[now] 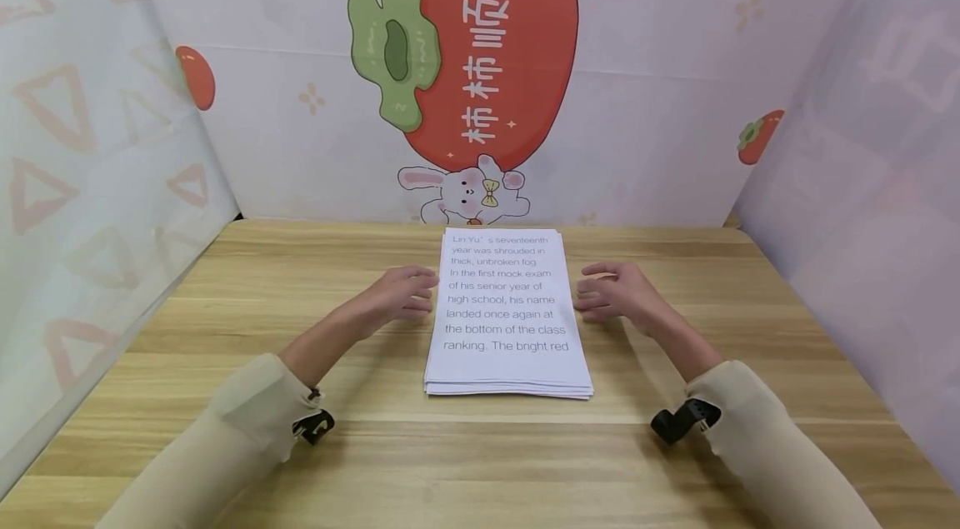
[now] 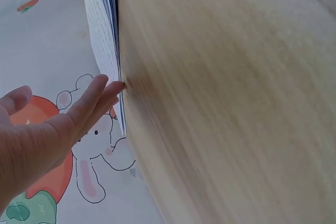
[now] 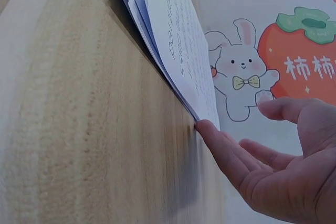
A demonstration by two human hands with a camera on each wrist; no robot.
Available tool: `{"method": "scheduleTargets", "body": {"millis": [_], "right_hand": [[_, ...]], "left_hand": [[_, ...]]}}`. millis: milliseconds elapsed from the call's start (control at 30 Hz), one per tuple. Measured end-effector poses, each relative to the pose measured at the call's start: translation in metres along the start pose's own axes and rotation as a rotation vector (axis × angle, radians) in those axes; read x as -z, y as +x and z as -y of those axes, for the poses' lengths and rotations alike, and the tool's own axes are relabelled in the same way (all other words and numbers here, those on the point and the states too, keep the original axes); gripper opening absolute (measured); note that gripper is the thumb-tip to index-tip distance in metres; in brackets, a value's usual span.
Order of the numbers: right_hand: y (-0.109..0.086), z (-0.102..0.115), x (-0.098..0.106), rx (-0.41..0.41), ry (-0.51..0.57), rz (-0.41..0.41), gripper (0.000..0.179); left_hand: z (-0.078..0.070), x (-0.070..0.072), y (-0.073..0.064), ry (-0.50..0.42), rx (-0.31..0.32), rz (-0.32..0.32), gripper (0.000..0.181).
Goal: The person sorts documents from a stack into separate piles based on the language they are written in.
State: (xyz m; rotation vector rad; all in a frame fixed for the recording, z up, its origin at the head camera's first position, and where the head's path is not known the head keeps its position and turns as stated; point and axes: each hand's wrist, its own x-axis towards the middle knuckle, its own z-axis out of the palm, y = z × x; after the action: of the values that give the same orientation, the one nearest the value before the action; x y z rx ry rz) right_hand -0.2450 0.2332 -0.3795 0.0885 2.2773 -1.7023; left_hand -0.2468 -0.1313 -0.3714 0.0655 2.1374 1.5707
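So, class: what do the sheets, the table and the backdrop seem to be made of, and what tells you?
Sheets: matte white paper, judging by thin, layered edges and print. Table: smooth wood or wood-look laminate; the grain leaves both open. Backdrop: probably matte printed cloth or thin plastic, given its creases.

We seem to be in a tabletop booth (image 1: 300, 171): under the fingers (image 3: 231, 157) lies a wood-grain table (image 1: 495, 462), beyond them rises a white backdrop (image 1: 660, 137) printed with a persimmon (image 1: 542, 46), a rabbit (image 1: 456, 194) and Chinese characters (image 1: 480, 79), while a triangle-patterned sheet (image 1: 105, 212) left of them and a pale sheet (image 1: 870, 212) right enclose it. What lies outside we cannot tell.
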Motion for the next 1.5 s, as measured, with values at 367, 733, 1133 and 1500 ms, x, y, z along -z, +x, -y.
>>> {"method": "scheduleTargets", "body": {"millis": [367, 733, 1133, 1500], "right_hand": [[0.000, -0.001, -0.003, 0.006, 0.027, 0.027, 0.057], [0.000, 0.000, -0.001, 0.019, 0.031, 0.028, 0.057], [-0.006, 0.002, -0.005, 0.041, 0.003, 0.020, 0.054], [-0.008, 0.003, -0.012, 0.075, 0.014, -0.050, 0.054]], "left_hand": [[0.001, -0.005, 0.004, -0.072, 0.011, 0.003, 0.057], [-0.001, -0.006, 0.005, -0.082, 0.004, 0.008, 0.057], [-0.003, -0.007, 0.003, -0.097, 0.017, -0.018, 0.056], [-0.004, -0.009, 0.003, -0.093, 0.019, -0.032, 0.055]]}}
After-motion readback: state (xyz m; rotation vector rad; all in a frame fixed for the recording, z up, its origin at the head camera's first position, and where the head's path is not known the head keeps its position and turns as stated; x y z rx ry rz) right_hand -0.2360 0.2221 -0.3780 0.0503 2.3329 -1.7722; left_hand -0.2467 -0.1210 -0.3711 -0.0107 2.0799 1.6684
